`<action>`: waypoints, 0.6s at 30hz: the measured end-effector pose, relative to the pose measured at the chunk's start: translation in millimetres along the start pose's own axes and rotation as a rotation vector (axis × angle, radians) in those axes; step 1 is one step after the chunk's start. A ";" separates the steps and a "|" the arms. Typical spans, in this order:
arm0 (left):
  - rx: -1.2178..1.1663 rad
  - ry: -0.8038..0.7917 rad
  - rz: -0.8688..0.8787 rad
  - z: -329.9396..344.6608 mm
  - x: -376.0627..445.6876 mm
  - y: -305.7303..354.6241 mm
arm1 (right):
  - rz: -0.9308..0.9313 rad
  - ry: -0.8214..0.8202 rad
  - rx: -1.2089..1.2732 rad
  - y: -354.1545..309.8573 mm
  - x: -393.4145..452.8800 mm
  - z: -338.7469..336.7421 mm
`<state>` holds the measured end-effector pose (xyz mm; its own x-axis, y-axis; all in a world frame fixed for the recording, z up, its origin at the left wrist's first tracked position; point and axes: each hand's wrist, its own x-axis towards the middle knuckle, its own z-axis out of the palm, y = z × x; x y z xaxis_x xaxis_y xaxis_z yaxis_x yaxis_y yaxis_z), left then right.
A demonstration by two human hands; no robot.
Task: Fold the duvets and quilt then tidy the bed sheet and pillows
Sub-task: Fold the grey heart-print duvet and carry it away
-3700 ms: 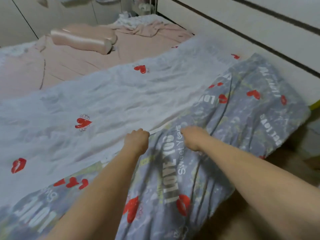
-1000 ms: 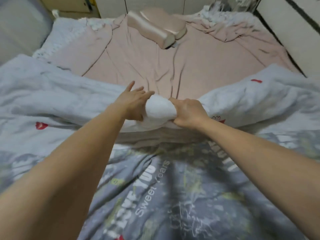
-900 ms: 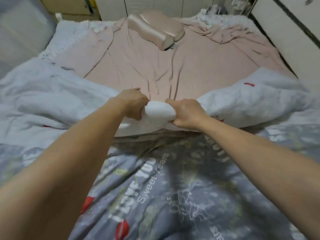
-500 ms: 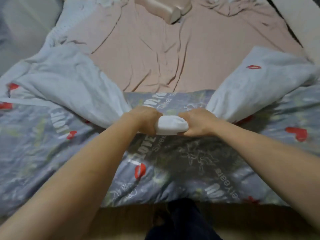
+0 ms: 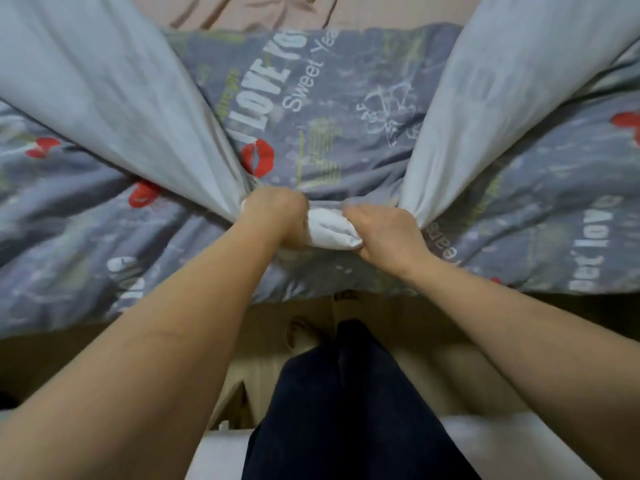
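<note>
A grey printed duvet (image 5: 346, 109) with red lips and white lettering lies across the near end of the bed. Its pale blue-white underside (image 5: 114, 98) is folded back over it in two stretched wings, left and right. My left hand (image 5: 273, 216) and my right hand (image 5: 384, 230) grip the bunched white middle of that edge (image 5: 330, 230), side by side, close to the bed's near edge. A strip of pink bed sheet (image 5: 270, 12) shows at the top. The pillows are out of view.
The bed's near edge runs just below my hands. Below it are a wooden floor (image 5: 446, 341), my dark trouser leg (image 5: 346, 410) and a bare foot (image 5: 301, 332). Something white (image 5: 519, 445) lies at the bottom right.
Both hands have pulled the bunched pale edge toward me, from the middle of the bed to its near edge, folding the duvet over itself. My view has tilted down to the floor.
</note>
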<state>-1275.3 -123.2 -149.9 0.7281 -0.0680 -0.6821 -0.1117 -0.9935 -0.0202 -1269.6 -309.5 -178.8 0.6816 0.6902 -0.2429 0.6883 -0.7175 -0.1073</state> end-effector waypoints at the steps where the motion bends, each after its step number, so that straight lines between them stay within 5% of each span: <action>1: 0.005 -0.027 -0.014 12.8 -1.9 6.2 | -0.020 -0.072 0.001 -1.7 -6.9 8.3; 5: 0.049 -0.491 0.002 36.1 -8.5 35.2 | -0.078 -0.510 -0.022 -5.0 -12.6 16.5; 7: 0.040 -0.555 0.027 4.3 1.7 36.4 | -0.042 -0.509 0.189 0.4 1.8 -3.0; 12: -0.384 -0.029 -0.050 -110.5 17.3 44.2 | 0.210 0.107 0.429 74.9 5.7 -87.0; 15: -0.703 0.176 -0.095 -155.6 29.9 62.5 | 0.363 0.169 0.436 142.3 1.2 -114.1; 18: -0.834 0.209 -0.090 -202.2 61.5 96.6 | 0.474 0.222 0.442 214.8 5.0 -137.4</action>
<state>-1104.5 -241.8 -46.0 0.8290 0.0804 -0.5535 0.4258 -0.7323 0.5315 -1084.3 -447.2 -70.5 0.9516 0.2607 -0.1626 0.1686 -0.8854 -0.4332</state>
